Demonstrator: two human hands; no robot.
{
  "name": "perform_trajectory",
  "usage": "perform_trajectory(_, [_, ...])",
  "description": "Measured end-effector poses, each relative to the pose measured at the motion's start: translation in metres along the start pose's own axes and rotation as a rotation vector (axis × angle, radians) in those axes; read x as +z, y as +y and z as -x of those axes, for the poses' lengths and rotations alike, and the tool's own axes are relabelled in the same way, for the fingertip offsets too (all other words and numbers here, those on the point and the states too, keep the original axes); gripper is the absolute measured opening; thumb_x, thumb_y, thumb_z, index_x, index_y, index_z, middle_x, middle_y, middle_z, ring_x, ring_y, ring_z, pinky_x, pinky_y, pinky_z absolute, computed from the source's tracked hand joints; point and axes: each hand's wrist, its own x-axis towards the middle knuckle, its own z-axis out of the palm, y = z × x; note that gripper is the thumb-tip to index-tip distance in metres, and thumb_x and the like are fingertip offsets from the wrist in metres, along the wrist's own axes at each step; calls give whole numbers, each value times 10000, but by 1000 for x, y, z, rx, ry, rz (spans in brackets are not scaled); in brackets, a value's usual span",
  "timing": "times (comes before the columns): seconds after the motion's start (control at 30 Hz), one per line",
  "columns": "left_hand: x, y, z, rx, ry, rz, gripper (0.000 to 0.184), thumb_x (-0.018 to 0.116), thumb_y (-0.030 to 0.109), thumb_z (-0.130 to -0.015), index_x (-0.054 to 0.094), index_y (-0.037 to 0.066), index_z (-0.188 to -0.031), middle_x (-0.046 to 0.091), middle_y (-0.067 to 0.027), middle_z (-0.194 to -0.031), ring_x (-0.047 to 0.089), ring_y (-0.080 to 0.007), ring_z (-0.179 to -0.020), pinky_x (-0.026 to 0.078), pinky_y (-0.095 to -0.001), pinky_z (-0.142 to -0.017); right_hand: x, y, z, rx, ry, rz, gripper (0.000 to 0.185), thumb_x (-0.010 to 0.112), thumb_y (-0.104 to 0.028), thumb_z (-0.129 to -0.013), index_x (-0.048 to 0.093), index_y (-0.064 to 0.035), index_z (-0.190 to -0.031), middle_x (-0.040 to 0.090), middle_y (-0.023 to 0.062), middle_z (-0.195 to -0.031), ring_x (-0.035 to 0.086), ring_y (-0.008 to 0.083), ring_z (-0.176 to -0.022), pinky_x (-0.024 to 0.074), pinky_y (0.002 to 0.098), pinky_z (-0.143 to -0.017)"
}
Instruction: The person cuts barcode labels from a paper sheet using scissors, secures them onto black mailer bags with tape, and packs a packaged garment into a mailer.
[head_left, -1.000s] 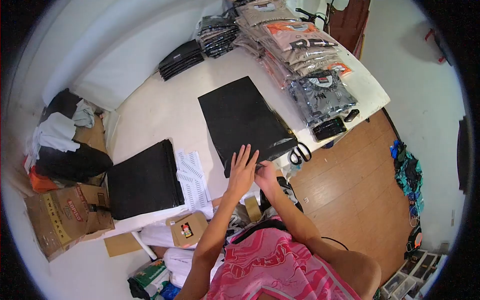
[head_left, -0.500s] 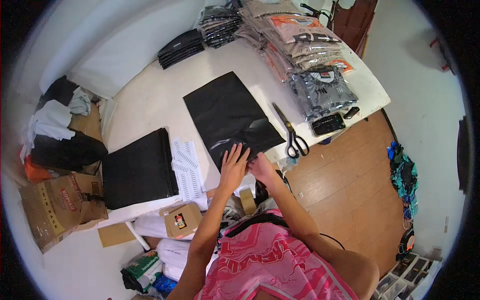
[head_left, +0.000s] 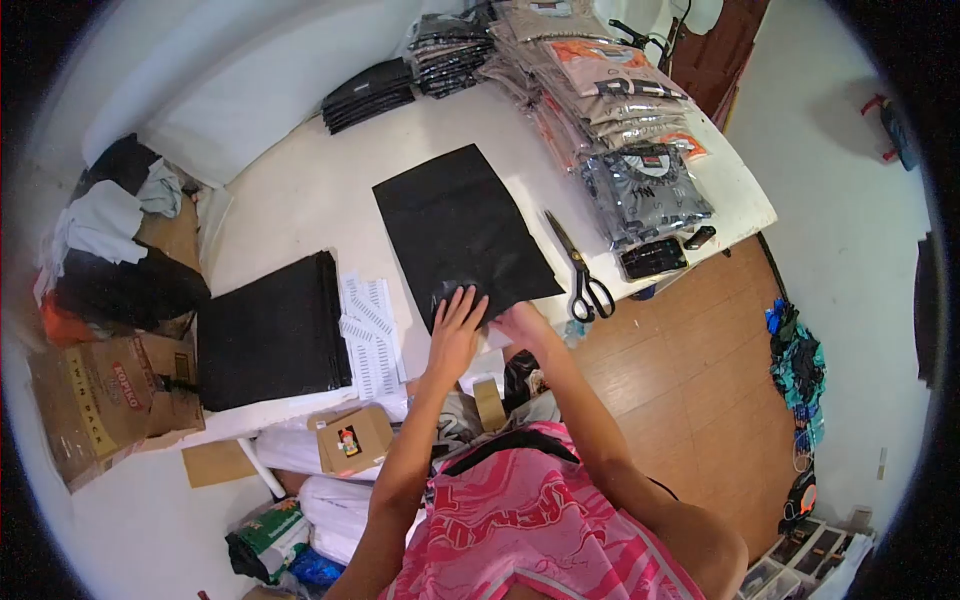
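Observation:
A flat black plastic bag [head_left: 465, 215] lies at an angle on the white table, its near end at the table's front edge. My left hand [head_left: 458, 325] rests palm down on that near end, fingers stretched and slightly apart. At the bag's near right edge, my right hand [head_left: 525, 325] grips the border, its fingertips partly hidden by the plastic. Black-handled scissors [head_left: 578, 270] lie to the right of the bag, apart from both hands. Left of the bag are printed white label strips [head_left: 370, 330] and a stack of black plastic bags [head_left: 270, 335].
Packed garments in clear plastic [head_left: 645, 190] are piled at the back right, with a black phone [head_left: 653, 259] beside them. Dark packets [head_left: 368, 95] sit at the back. A cardboard box [head_left: 120, 400] stands at the left, and a small open carton [head_left: 355, 440] is below the table edge.
My right hand's fingertips have gone further under the bag's near edge. The left hand stays flat on the plastic, where the shiny creases have smoothed. The view has shifted slightly.

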Motion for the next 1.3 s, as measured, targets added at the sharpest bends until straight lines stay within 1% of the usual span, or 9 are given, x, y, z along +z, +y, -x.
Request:
perform_trajectory(0.07, [2, -7, 1, -17, -9, -1, 601, 634, 54, -786, 487, 108, -1366, 402, -153, -1451, 343, -330, -1363, 261, -508, -1115, 37, -21, 60, -16, 41, 154, 310, 598, -197, -903, 572, -50, -1175, 656, 98, -1077, 594, 198, -1074, 471, 350, -921])
perform_trajectory(0.13, [-3, -9, 7, -34, -32, 11, 634, 662, 75, -772, 480, 125, -1377, 370, -160, -1470, 313, -345, -1377, 254, -512, -1117, 35, -31, 94, -192, 304, 1147, 419, 658, -128, -856, 513, -17, -1233, 605, 122, -1167, 571, 259, -1104, 466, 407, -933])
perform_trajectory(0.17, [-3, -9, 14, -75, -16, -22, 653, 673, 83, -766, 470, 127, -1386, 347, -167, -1482, 294, -358, -1383, 251, -515, -1118, 35, -34, 103, -190, 309, 1156, 419, 658, -128, -856, 513, -17, -1233, 605, 122, -1167, 571, 259, -1104, 466, 407, -933])
perform_trajectory(0.23, [1, -14, 28, -145, 16, -32, 756, 691, 42, -724, 424, 138, -1425, 281, -176, -1520, 256, -383, -1396, 219, -498, -1140, 34, -38, 119, -734, 701, 1520, 542, 677, -41, -767, 494, -53, -1278, 517, 205, -1294, 513, 353, -1179, 446, 416, -965])
perform_trajectory(0.37, [0, -18, 47, -216, 93, -21, 787, 688, 26, -701, 413, 135, -1431, 281, -180, -1518, 267, -386, -1389, 221, -497, -1140, 31, -48, 105, -1002, 696, 1706, 529, 654, -14, -740, 540, -92, -1251, 485, 174, -1343, 520, 366, -1123, 475, 423, -912])
perform_trajectory(0.57, [-6, -37, 61, -407, 163, 72, 621, 553, -157, -664, 612, 70, -1239, 392, -145, -1466, 494, -322, -1246, 475, -362, -949, 7, -51, 90, -925, 663, 1760, 294, 614, -9, -767, 669, -83, -1047, 588, 121, -1228, 600, 327, -1018, 526, 390, -785])
perform_trajectory(0.87, [-61, -16, 16, -311, 440, 485, 381, 525, -114, -768, 640, 0, -1113, 618, -148, -1232, 619, -295, -1104, 535, -320, -762, 37, -88, 85, -955, 529, 1106, 268, 546, 73, -824, 619, -11, -1068, 665, 160, -1046, 670, 243, -793, 513, 287, -631])
perform_trajectory(1.03, [-93, -11, -15, -343, 525, 490, 251, 520, -83, -869, 623, -52, -1095, 715, -160, -878, 712, -202, -793, 556, -287, -700, 85, -126, 96, -1104, 572, 1248, 163, 584, 30, -844, 662, 10, -985, 673, 168, -755, 672, 231, -658, 514, 312, -623])
perform_trajectory(1.3, [-192, 21, -62, -247, 613, 241, 166, 579, -7, -884, 647, -49, -1030, 690, -170, -748, 693, -183, -627, 529, -270, -567, 169, -196, 120, -1305, 479, 1348, 115, 636, -27, -833, 677, -15, -940, 637, 167, -720, 621, 265, -564, 477, 337, -545])
